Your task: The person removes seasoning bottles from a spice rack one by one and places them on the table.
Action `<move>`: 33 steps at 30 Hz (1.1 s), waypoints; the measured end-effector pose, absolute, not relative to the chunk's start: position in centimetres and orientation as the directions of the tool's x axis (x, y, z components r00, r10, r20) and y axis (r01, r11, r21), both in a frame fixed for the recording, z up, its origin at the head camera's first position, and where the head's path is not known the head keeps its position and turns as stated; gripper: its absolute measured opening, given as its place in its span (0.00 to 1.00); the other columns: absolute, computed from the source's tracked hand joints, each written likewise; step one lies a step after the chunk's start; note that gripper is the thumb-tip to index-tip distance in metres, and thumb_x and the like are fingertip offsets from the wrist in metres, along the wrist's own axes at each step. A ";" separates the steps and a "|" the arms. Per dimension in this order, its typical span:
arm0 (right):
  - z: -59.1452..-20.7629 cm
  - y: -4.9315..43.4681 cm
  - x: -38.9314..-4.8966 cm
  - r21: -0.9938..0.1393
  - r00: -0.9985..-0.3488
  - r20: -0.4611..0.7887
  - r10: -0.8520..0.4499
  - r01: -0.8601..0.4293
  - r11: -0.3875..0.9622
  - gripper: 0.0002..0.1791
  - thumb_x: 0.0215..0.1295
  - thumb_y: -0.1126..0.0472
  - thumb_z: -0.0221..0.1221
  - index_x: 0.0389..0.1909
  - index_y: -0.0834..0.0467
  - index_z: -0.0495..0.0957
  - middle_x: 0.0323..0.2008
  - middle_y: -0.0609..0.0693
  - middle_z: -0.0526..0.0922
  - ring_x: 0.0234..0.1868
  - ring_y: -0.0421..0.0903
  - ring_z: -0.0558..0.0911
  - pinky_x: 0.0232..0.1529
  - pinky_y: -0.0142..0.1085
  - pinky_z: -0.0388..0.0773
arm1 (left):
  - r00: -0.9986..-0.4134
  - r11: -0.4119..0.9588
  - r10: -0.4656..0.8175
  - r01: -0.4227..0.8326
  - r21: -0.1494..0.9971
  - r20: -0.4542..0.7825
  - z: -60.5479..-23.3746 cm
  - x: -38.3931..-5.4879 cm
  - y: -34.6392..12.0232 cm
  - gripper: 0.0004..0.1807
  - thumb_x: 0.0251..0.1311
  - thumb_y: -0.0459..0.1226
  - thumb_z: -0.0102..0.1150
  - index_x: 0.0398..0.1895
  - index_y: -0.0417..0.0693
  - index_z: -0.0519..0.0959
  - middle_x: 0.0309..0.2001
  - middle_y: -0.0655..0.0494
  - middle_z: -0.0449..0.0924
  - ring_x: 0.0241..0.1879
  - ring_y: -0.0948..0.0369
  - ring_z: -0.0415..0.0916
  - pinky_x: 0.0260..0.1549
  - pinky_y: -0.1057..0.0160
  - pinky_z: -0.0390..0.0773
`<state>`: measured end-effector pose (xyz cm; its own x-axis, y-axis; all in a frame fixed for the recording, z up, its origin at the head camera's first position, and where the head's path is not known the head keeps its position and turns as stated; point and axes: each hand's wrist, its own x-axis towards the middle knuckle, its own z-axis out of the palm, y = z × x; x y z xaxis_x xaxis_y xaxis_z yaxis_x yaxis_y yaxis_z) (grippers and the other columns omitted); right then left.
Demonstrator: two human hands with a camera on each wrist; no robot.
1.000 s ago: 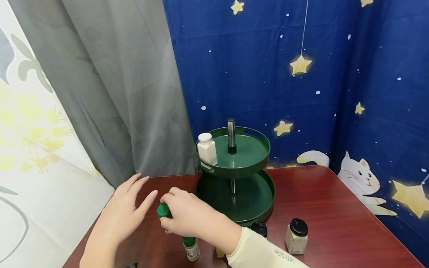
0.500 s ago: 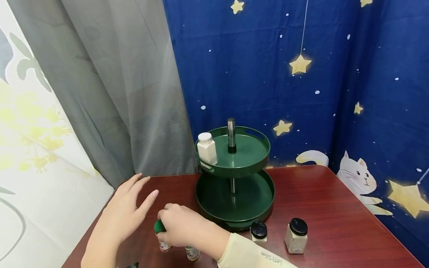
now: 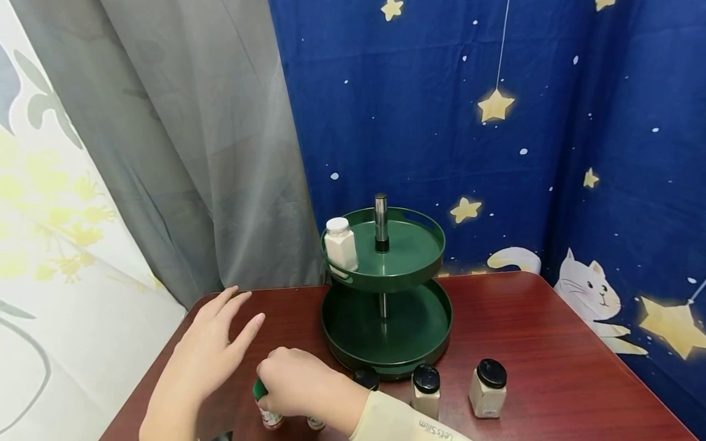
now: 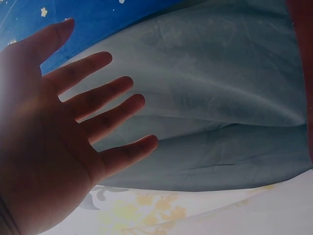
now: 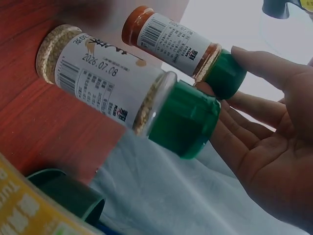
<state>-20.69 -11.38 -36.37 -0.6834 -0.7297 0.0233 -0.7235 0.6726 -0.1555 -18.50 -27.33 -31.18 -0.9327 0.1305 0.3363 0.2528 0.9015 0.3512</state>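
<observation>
My right hand (image 3: 303, 383) pinches the green cap of a small spice jar (image 3: 270, 419) low over the front left of the table. In the right wrist view, this spice jar (image 5: 168, 40) has orange-red contents and a white label, with thumb and fingers at its cap. Beside it stands a second green-capped jar (image 5: 105, 83) of pale seeds, partly behind my hand in the head view. My left hand (image 3: 204, 358) hovers to the left, fingers spread, holding nothing; the left wrist view shows its bare palm (image 4: 54, 142).
A two-tier green round tray stand (image 3: 410, 252) stands behind the hands, with a white-lidded jar (image 3: 341, 250) on its upper tier. Black-lidded jars (image 3: 488, 392) stand in front and to the right. A yellow-labelled container (image 5: 29, 208) shows in the right wrist view's corner.
My right hand has moved down toward the table's front with the spice jar, uncovering more of the black-lidded jars. The left hand has barely moved.
</observation>
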 end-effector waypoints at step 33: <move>-37.8 -11.8 -20.6 -0.152 -0.705 -0.041 -0.708 -0.696 0.702 0.12 0.67 0.45 0.73 0.47 0.43 0.88 0.34 0.37 0.82 0.29 0.30 0.75 0.30 0.25 0.76 | -0.941 0.910 0.122 0.233 0.342 0.316 -31.6 -18.5 -27.6 0.38 0.79 0.64 0.46 0.79 0.50 0.69 0.82 0.39 0.60 0.80 0.36 0.57 0.62 0.20 0.68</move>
